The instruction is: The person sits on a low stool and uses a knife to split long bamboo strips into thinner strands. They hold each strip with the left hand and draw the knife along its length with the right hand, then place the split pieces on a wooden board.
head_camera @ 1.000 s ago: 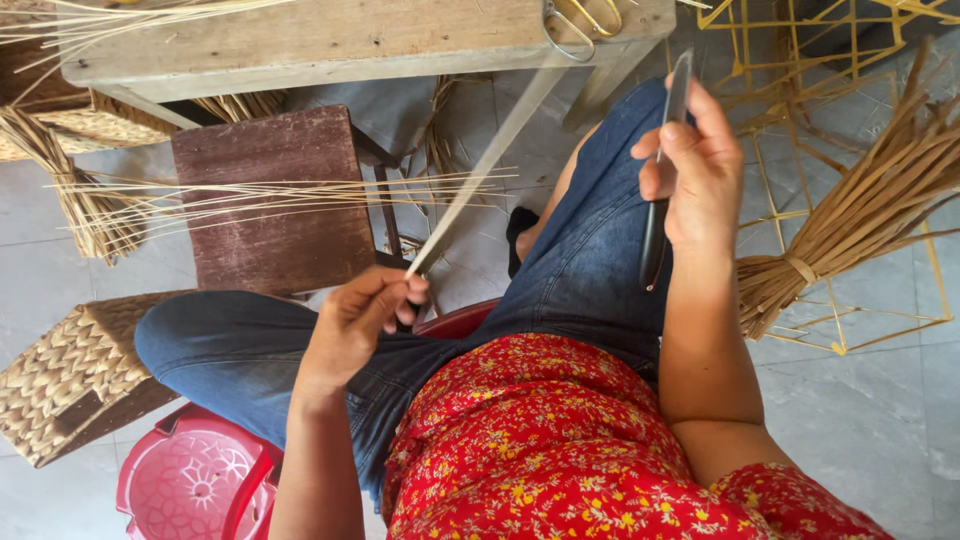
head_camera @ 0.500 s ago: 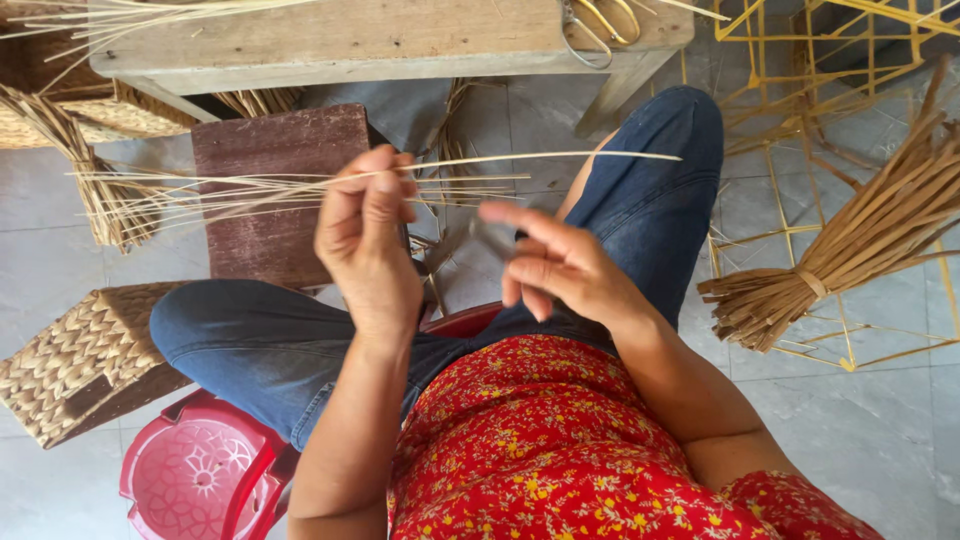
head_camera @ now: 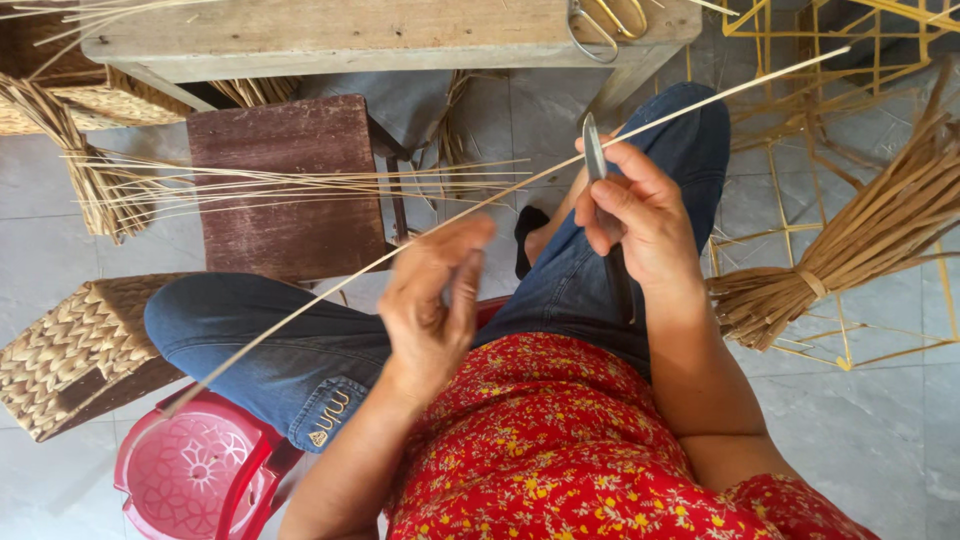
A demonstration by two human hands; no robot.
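A long thin pale cane strip [head_camera: 700, 98] runs diagonally from the lower left, over my lap, to the upper right. My left hand [head_camera: 432, 305], blurred by motion, is closed around the strip near its middle, above my left knee. My right hand [head_camera: 640, 215] grips a slim knife [head_camera: 592, 150] with its blade pointing up, and the blade meets the strip just above my fingers. The knife's dark handle hangs down below my palm. I sit in blue jeans and a red flowered top.
A wooden bench [head_camera: 350, 35] with metal shears [head_camera: 605, 25] spans the top. A dark wooden stool [head_camera: 280, 215] carries loose cane strips [head_camera: 300, 178]. A tied bundle of reeds [head_camera: 850, 250] lies right on a yellow frame [head_camera: 790, 150]. A woven basket [head_camera: 75, 350] and a red plastic stool [head_camera: 190, 470] are lower left.
My right hand has risen with the knife upright against the strip. My left hand has dropped toward my lap, and the strip has swung from nearly level to a long diagonal.
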